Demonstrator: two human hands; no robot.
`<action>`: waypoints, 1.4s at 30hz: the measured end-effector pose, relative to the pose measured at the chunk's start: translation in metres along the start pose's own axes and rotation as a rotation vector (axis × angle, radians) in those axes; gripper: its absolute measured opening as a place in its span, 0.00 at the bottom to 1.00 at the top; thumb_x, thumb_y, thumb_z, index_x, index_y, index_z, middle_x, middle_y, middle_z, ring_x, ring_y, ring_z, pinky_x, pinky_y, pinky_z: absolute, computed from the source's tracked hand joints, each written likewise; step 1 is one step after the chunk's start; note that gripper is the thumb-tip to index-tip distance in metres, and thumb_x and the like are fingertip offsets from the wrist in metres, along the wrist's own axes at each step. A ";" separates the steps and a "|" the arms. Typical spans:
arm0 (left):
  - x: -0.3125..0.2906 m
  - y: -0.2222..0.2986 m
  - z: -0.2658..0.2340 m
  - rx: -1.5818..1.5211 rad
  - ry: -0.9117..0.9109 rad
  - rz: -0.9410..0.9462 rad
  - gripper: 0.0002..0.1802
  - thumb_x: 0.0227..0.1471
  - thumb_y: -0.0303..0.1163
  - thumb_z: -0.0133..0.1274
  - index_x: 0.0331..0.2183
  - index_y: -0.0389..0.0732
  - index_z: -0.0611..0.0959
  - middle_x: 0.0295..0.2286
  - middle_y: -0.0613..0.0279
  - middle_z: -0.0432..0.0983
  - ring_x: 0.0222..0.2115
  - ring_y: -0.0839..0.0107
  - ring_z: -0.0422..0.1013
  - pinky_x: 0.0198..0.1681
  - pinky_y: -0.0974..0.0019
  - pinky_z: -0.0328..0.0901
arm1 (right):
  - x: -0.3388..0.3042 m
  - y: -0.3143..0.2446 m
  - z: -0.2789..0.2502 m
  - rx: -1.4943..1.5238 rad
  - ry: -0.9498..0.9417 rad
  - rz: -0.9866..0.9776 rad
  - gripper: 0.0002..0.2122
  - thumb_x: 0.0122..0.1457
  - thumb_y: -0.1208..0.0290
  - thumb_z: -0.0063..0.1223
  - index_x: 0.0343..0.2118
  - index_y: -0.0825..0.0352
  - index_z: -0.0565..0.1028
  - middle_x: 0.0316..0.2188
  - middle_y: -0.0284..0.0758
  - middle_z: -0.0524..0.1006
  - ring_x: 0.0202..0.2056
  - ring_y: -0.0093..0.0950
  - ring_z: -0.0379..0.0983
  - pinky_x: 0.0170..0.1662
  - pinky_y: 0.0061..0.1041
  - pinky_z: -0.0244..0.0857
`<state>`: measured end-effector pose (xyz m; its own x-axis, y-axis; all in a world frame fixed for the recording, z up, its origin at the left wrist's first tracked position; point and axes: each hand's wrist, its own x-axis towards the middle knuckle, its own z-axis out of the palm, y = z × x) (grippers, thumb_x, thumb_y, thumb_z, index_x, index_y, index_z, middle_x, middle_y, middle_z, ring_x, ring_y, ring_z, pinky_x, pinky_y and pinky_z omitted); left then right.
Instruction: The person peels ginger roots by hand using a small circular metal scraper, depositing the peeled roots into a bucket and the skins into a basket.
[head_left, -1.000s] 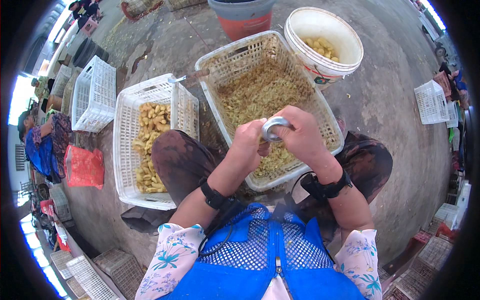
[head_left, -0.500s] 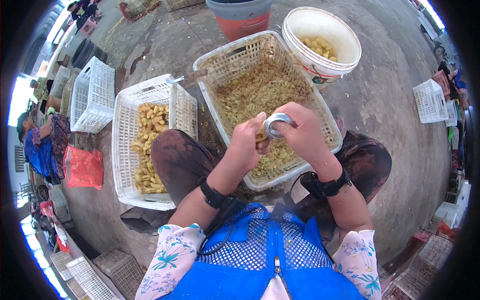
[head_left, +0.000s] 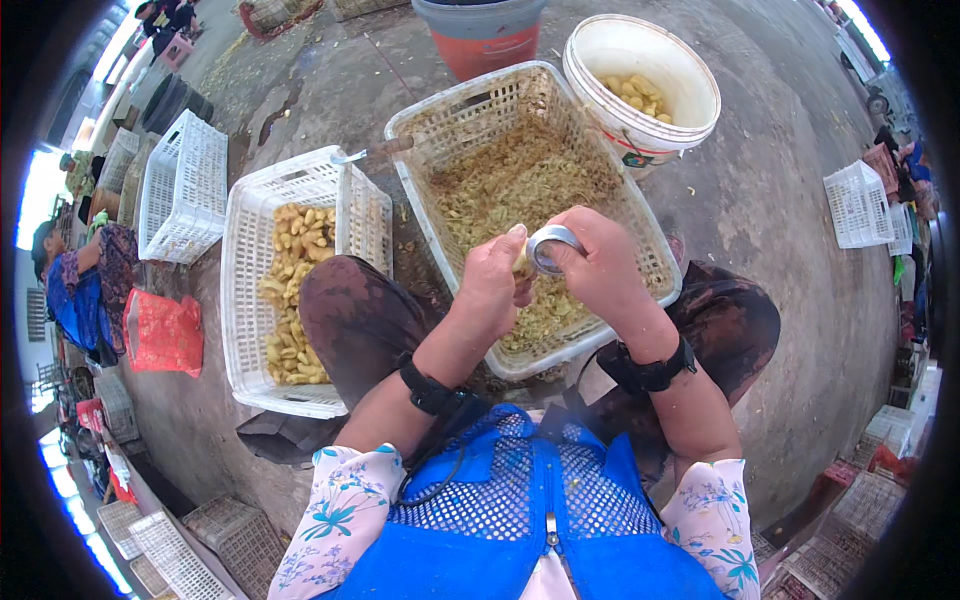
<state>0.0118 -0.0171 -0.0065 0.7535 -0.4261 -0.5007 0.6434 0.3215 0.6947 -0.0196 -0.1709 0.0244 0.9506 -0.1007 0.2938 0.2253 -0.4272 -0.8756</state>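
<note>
Left hand pinches a ginger piece (head_left: 521, 263), right hand (head_left: 607, 265) grips the metal ring (head_left: 556, 233), and short, light strokes above the crate (head_left: 590, 344) look safest.

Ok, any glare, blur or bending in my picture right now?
Head view: white glare patches along the left edge; head view: lower-left crates bend with the lens; head view: metal ring in the right hand readable, fine detail soft.

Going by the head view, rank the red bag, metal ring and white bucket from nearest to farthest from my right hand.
From your right hand:
1. Metal ring, held in it.
2. White bucket, ahead and slightly right.
3. Red bag, far left.
</note>
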 end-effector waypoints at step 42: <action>0.004 0.001 0.005 -0.062 0.006 -0.124 0.18 0.66 0.51 0.44 0.34 0.48 0.76 0.22 0.68 0.70 0.17 0.77 0.60 0.20 0.71 0.51 | -0.009 0.008 0.001 -0.057 -0.071 -0.176 0.06 0.50 0.80 0.63 0.31 0.72 0.77 0.34 0.36 0.77 0.33 0.30 0.75 0.34 0.27 0.68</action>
<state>0.0144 -0.0228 -0.0052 0.6684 -0.4612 -0.5836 0.7386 0.3185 0.5941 -0.0264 -0.1724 0.0144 0.9106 0.0430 0.4110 0.3790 -0.4833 -0.7892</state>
